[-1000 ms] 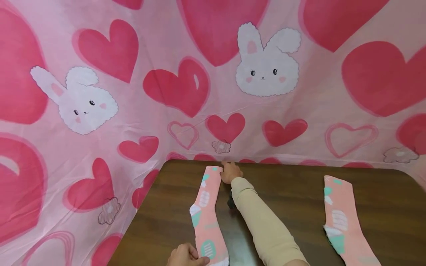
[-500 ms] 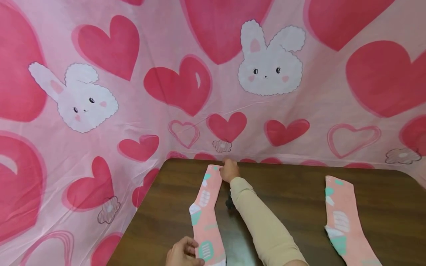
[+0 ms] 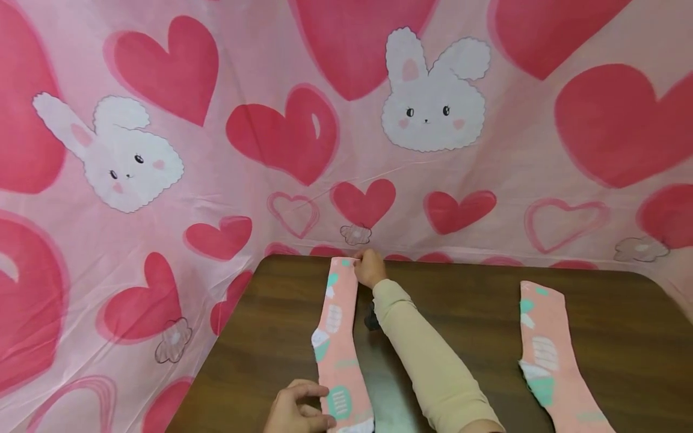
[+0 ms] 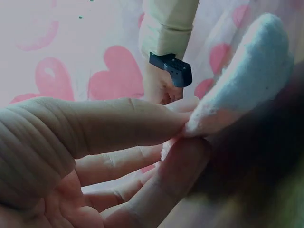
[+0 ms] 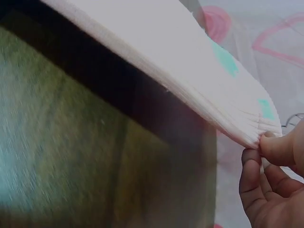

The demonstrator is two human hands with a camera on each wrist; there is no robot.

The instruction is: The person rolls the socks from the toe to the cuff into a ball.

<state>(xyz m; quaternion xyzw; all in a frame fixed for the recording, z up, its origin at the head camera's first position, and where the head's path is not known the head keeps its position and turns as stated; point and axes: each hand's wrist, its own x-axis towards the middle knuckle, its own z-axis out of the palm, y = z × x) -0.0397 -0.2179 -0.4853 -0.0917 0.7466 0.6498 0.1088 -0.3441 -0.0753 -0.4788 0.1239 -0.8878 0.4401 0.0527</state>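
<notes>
A pink sock (image 3: 341,346) with mint and white patches stretches lengthwise over the left part of the table. My right hand (image 3: 371,268) pinches the corner of its cuff at the far end; the right wrist view shows thumb and fingertips (image 5: 250,156) meeting on the ribbed edge, with the sock raised over the wood. At the near end my left hand (image 3: 299,406) pinches the side by the toe, and in the left wrist view the whitish toe (image 4: 247,76) sticks up past the thumb and finger. A second matching sock (image 3: 554,355) lies flat on the right, its near end cut off by the frame.
The brown wooden table (image 3: 449,307) has rounded far corners. Behind it and to the left hangs a pink cloth (image 3: 303,48) with hearts and white rabbit faces. A black device (image 4: 173,69) is strapped at the right wrist, below the beige sleeve (image 3: 428,355).
The held sock's cuff has shifted slightly toward the table's far edge with my right hand, and the sock lies straighter. My left hand keeps its pinch near the toe. The head view has tilted slightly.
</notes>
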